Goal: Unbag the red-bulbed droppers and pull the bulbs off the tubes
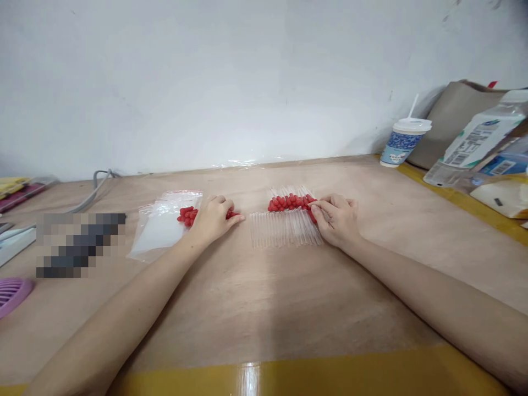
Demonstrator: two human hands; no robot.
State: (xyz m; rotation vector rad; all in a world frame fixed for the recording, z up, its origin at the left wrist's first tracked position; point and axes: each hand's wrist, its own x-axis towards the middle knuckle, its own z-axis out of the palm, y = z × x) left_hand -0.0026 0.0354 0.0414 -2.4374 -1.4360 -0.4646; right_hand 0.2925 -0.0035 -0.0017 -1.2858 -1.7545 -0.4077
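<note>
My left hand (213,220) lies over a small pile of red rubber caps (188,216), its fingers curled, with red caps showing between thumb and forefinger. Under the pile's left side are clear zip bags (163,225) with something white showing through. A row of thin clear tubes (284,228) is laid side by side on the table. More red caps (289,202) lie across the tubes' upper part, and tube ends stick out behind them. At the row's right end, my right hand (339,220) pinches a red cap between thumb and fingers; whether a tube is in it is hidden.
A paper cup with a straw (402,144), a tilted plastic bottle (474,137) and a grey-brown bag (441,118) stand at the back right. On the left are a pixelated dark object (82,247), a purple slotted item (14,294) and a grey cable (93,190). Yellow tape edges the wooden table (231,308).
</note>
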